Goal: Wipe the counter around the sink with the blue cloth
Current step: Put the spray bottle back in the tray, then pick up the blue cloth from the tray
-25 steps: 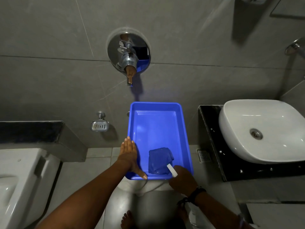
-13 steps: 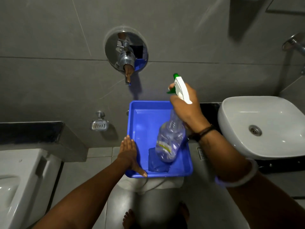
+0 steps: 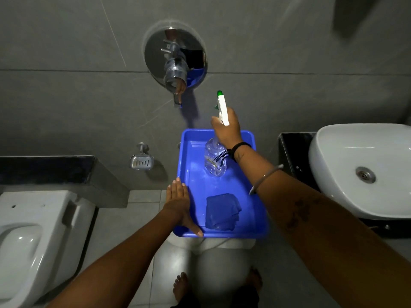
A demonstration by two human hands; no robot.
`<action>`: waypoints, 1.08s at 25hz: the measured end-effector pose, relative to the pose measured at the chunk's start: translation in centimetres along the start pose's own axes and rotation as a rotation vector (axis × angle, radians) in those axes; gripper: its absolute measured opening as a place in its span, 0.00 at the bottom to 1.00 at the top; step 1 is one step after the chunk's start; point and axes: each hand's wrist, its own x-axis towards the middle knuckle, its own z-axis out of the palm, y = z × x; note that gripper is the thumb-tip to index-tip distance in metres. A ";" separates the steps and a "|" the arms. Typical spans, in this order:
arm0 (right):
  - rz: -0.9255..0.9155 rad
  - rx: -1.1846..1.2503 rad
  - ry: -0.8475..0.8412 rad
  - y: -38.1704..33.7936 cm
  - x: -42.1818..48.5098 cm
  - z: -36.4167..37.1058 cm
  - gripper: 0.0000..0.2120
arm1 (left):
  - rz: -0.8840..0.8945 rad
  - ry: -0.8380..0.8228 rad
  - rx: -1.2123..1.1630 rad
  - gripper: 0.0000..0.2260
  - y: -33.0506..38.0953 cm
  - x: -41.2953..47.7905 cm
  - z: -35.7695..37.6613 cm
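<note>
The folded blue cloth lies in the near part of a blue plastic tray. My left hand rests flat against the tray's left rim, fingers together, thumb along the front edge. My right hand grips the neck of a clear spray bottle with a white and green trigger head, held over the far end of the tray. The white sink sits on a black counter at the right.
A chrome wall tap is mounted above the tray, and a metal soap dish hangs on the wall to its left. A white toilet stands at the left below a dark ledge. The tray rests on a white stool.
My right hand has brought the spray bottle up from below the tray's front edge and carried it to the far end of the tray. The left hand and the cloth stay put.
</note>
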 end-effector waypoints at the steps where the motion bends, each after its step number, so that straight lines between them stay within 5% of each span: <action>1: 0.014 0.006 -0.023 0.3 -0.3 -0.3 0.18 | 0.003 -0.008 0.009 0.80 0.1 0.0 -0.2; 4: 0.052 -0.072 -0.078 3.1 -3.6 -1.9 0.32 | 0.011 0.093 -0.049 0.71 0.7 -0.4 -0.5; 7: 0.226 -0.318 -0.120 9.3 -9.0 -3.1 0.32 | 0.071 0.356 -0.298 0.45 2.5 -0.5 0.2; 9: 0.445 -0.496 -0.209 13.0 -12.4 -3.5 0.28 | 0.012 0.320 -0.696 0.25 4.5 -0.3 0.6; 11: 0.582 -0.535 -0.262 15.4 -14.4 -3.5 0.26 | -0.172 0.132 -1.096 0.17 6.3 0.2 0.7; 17: 0.737 -0.286 -0.185 16.2 -15.2 -3.6 0.08 | -0.386 -0.051 -1.475 0.14 7.3 0.7 1.0; 23: 0.769 0.192 -0.129 13.3 -15.8 -7.5 0.07 | 0.036 -0.294 -1.732 0.17 7.5 -1.4 -1.2; 27: 0.621 0.190 -0.142 12.0 -16.8 -12.1 0.05 | 0.157 -0.495 -1.744 0.13 10.4 -2.1 -2.3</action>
